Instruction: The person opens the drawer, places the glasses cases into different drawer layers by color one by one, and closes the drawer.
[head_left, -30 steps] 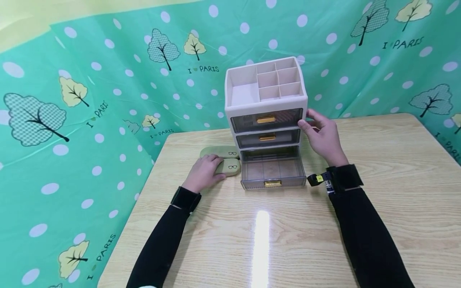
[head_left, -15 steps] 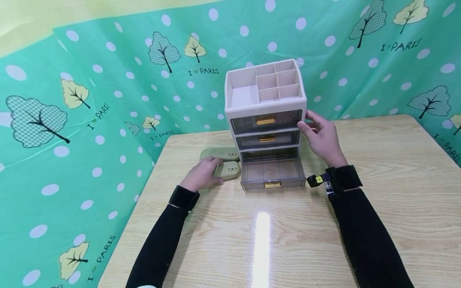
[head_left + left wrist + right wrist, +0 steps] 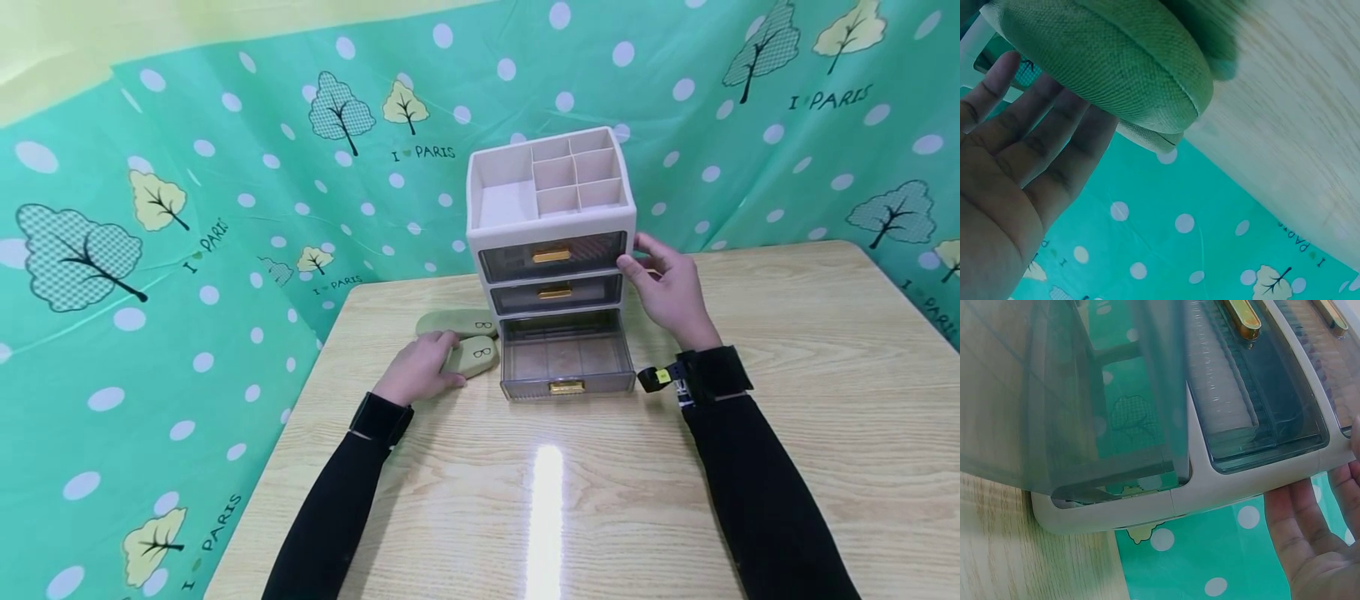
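Note:
My left hand [image 3: 420,367] grips the near end of a small olive-green glasses case [image 3: 476,357], thumb on its near side and fingers on the far side. In the left wrist view the case [image 3: 1116,69] has a woven-looking surface with a seam. A second, longer green glasses case [image 3: 448,322] lies just behind it. To the right stands a white desktop drawer organizer [image 3: 551,227], its bottom drawer [image 3: 528,388] pulled out with nothing seen inside. My right hand [image 3: 671,292] holds the organizer's right side, thumb at the front edge and fingers along the side.
The organizer's two upper drawers, with gold handles [image 3: 552,256], are closed. Its top has open compartments [image 3: 555,175]. Behind the wooden table [image 3: 810,400] hangs a green patterned cloth [image 3: 247,150].
My left hand has drawn slightly back toward me with the smaller case, which now sits at a slant and farther from the longer case. My right hand stays on the organizer.

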